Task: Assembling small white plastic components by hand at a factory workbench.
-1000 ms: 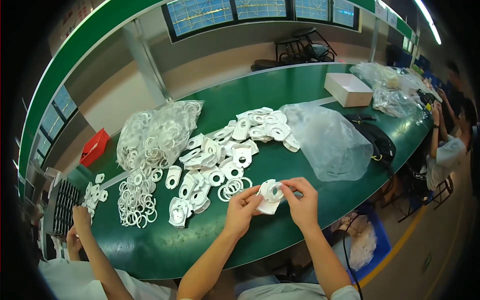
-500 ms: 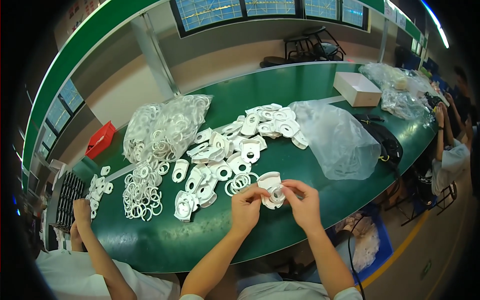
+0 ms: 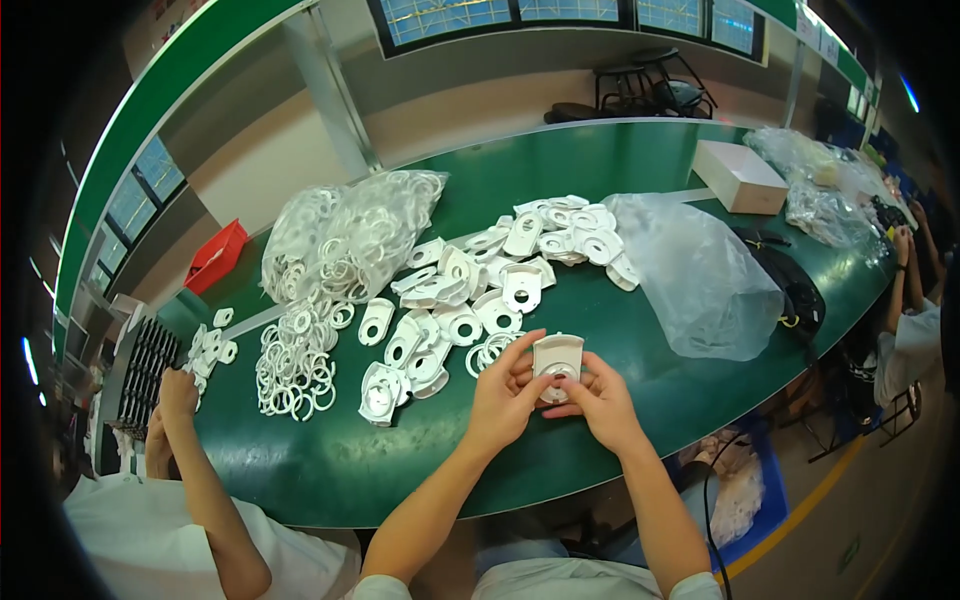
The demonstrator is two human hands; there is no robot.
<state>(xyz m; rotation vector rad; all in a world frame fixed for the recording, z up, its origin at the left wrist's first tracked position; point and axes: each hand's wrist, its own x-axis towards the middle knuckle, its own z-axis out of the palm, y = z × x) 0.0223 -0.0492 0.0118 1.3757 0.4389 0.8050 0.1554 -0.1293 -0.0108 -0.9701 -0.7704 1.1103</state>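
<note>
A white plastic housing (image 3: pixel 558 352) with a flared upper end and a round lower part is held up between my two hands, above the near part of the green table. My left hand (image 3: pixel 505 398) grips it from the left, thumb on its round part, and my right hand (image 3: pixel 602 403) grips it from the right the same way. Both thumbs meet at a white ring (image 3: pixel 560 371) seated in the round part; the fingers behind are partly hidden. Several loose white rings (image 3: pixel 490 352) lie just beyond my left hand, beside a pile of similar white housings (image 3: pixel 465 325).
Loose rings (image 3: pixel 295 370) spill from a clear bag of rings (image 3: pixel 350 235) at the left. An empty-looking plastic bag (image 3: pixel 700 280), a black bag (image 3: pixel 790 285) and a white box (image 3: pixel 740 178) stand right. Beside me on the left, a co-worker's hand (image 3: pixel 178 395) is near more white parts (image 3: pixel 210 350).
The housing is turned more upright toward me. My fingers have moved in around its back, and both thumbs now press together on the round part. The whole view has shifted slightly.
</note>
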